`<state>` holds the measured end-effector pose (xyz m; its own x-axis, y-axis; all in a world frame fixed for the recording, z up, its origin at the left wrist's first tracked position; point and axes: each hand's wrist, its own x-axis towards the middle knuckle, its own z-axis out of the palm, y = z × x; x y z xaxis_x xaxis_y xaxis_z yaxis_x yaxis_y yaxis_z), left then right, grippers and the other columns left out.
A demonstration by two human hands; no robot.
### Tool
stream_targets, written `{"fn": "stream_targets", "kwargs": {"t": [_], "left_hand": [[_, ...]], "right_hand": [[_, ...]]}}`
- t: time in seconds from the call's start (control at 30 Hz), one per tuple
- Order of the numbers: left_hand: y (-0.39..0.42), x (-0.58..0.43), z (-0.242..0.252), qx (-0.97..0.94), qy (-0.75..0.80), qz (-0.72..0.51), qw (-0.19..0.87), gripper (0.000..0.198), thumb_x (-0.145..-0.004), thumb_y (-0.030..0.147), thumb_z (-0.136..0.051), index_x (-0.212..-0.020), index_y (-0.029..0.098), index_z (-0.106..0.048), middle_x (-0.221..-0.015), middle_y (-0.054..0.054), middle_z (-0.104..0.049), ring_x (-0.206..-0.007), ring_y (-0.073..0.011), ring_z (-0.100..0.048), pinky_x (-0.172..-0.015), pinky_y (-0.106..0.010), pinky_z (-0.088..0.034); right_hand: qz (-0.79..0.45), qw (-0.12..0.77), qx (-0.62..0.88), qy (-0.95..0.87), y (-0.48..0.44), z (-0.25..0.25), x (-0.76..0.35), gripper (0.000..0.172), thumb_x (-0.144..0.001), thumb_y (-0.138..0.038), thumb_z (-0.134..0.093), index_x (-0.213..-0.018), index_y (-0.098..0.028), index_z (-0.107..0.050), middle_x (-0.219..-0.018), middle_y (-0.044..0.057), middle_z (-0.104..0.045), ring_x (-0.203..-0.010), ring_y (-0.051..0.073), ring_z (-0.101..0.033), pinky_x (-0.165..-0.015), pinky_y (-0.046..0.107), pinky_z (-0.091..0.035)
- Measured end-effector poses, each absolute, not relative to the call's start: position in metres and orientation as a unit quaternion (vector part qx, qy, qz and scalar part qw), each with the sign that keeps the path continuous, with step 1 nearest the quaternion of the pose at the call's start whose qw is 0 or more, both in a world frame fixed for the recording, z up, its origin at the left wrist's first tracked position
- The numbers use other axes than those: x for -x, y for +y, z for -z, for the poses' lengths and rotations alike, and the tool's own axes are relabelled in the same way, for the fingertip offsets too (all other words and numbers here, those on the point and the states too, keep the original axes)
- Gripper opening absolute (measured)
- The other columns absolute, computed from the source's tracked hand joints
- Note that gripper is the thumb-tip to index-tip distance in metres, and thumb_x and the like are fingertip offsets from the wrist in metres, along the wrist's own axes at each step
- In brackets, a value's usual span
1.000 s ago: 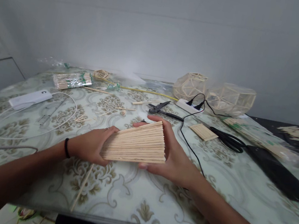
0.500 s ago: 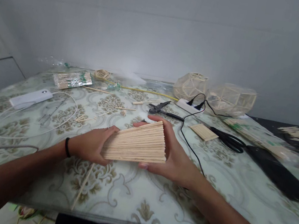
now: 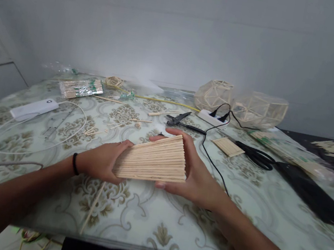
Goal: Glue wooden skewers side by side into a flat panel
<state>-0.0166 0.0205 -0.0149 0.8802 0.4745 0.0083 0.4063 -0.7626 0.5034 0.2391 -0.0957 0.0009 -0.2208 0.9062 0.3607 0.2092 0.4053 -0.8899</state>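
Note:
Between both hands I hold a wedge-shaped panel of wooden sticks (image 3: 153, 159), its pale sticks lying side by side and fanning wider to the right. My left hand (image 3: 101, 159), with a black band at the wrist, grips the narrow left end. Around the wide right end curls my right hand (image 3: 195, 174), thumb low at the near edge and fingers over the far edge. The panel is tilted above the patterned tabletop (image 3: 139, 218). A single stick (image 3: 93, 208) lies on the cloth below my left hand. The panel's underside is hidden.
Pliers (image 3: 179, 119), black scissors (image 3: 254, 155) and a small stick panel (image 3: 228, 146) lie beyond my right hand. A power strip (image 3: 212, 118) trails a black cord. Stick-framed polyhedra (image 3: 214, 96) stand at the back. Left are a white device (image 3: 34, 109) and bagged sticks (image 3: 80, 89).

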Motion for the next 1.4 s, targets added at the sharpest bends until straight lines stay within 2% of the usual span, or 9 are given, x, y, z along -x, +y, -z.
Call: {"fn": "stream_targets", "kwargs": {"t": [0.9,1.4], "left_hand": [[0.0204,0.0172,0.0139,-0.935,0.237,-0.066,0.256,0.075,-0.072,0.044,-0.082,-0.132,0.022,-0.044,-0.126,-0.012,-0.066,-0.107,-0.0318,-0.069,-0.09,-0.041,-0.053],[0.0211,0.0182,0.0152,-0.936,0.235,-0.069,0.253,0.074,-0.072,0.043,-0.082,-0.133,0.023,-0.044,-0.13,-0.014,-0.066,-0.11,-0.0333,-0.069,-0.092,-0.043,-0.054]], "right_hand": [[-0.364,0.477,0.406,-0.689,-0.0942,0.001,-0.2387,0.098,-0.07,-0.044,-0.097,-0.144,-0.034,-0.033,-0.148,0.016,-0.058,-0.132,0.031,-0.063,-0.108,0.049,-0.051],[-0.367,0.473,0.41,-0.687,-0.0963,-0.0032,-0.2376,0.098,-0.07,-0.044,-0.096,-0.144,-0.033,-0.032,-0.149,0.018,-0.057,-0.127,0.032,-0.065,-0.107,0.05,-0.051]]}}
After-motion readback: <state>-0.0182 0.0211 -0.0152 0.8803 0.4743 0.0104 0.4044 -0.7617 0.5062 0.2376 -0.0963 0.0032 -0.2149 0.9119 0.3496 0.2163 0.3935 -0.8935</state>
